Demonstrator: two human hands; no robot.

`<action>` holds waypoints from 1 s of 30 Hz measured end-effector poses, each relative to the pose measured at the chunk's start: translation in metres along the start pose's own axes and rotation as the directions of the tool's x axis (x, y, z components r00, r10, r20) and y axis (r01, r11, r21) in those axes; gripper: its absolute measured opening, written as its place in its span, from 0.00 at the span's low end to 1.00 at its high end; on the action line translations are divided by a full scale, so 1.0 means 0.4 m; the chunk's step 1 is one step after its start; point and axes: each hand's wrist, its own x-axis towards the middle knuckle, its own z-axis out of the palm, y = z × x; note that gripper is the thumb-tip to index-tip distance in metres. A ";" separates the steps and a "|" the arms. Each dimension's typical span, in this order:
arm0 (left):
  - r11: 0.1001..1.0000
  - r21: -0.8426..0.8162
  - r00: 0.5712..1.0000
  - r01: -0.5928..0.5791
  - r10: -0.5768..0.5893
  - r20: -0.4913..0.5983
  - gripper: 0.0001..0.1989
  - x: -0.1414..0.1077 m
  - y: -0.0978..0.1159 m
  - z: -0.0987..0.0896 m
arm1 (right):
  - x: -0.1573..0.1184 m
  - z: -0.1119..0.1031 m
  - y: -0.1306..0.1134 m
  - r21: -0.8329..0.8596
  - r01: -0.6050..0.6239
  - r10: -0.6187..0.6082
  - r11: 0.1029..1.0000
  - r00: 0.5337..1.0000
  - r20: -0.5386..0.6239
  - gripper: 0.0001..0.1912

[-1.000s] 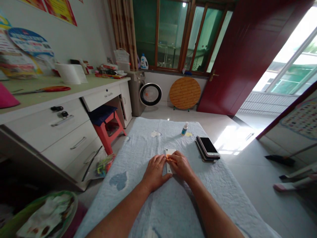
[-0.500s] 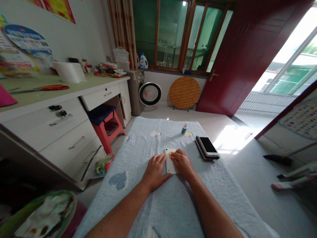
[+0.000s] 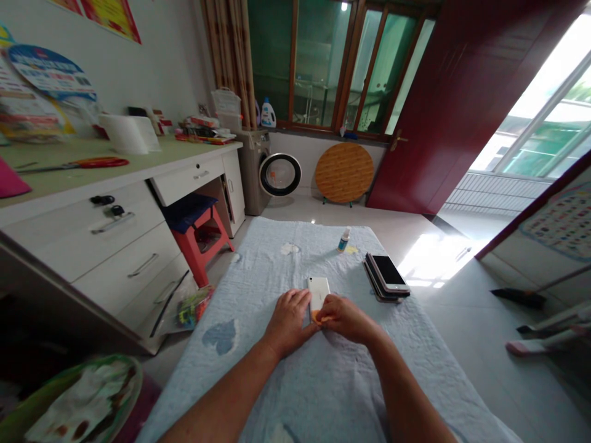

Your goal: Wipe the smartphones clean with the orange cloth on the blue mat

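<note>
A white smartphone (image 3: 318,289) lies back side up on the light blue cloth cover, its camera at the top left corner. My left hand (image 3: 287,319) steadies it, fingertips against its left edge and thumb by its lower end. Pinched in my right hand (image 3: 346,318) is a small orange cloth (image 3: 317,317), pressed on the bottom part of the phone's back. Part of the cloth is hidden under the fingers. To the right sits a stack of phones (image 3: 388,274), a white one with a black screen on top. Beyond the phone a small spray bottle (image 3: 343,240) stands upright.
The blue cover (image 3: 272,246) drapes the table before me. At left are a white drawer desk (image 3: 124,246), a red stool (image 3: 202,243) and a bin (image 3: 133,394). A washing machine (image 3: 252,172) with its door ajar and a round wooden board (image 3: 344,172) stand at the back.
My right hand has slid the orange cloth from the upper part of the phone's back down to its lower end. My left hand and the phone stay in place.
</note>
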 end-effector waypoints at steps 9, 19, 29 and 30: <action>1.000 0.006 0.998 0.008 -0.008 0.064 0.34 0.000 0.005 -0.012 | 0.034 0.029 0.074 -0.055 -0.178 0.152 0.982 0.936 -0.316 0.11; 1.000 -0.022 0.999 0.006 -0.005 0.046 0.34 0.001 0.000 -0.009 | 0.094 0.052 0.126 -0.132 -0.318 0.221 0.939 0.851 -0.477 0.13; 0.999 -0.039 0.998 0.002 0.000 0.061 0.33 0.003 0.013 -0.032 | 0.148 0.063 0.074 -0.274 -0.152 0.050 0.950 0.937 -0.345 0.12; 0.999 -0.043 0.998 -0.004 0.007 0.059 0.33 0.003 0.013 -0.033 | 0.150 0.067 0.068 -0.274 -0.124 0.026 0.954 0.941 -0.337 0.12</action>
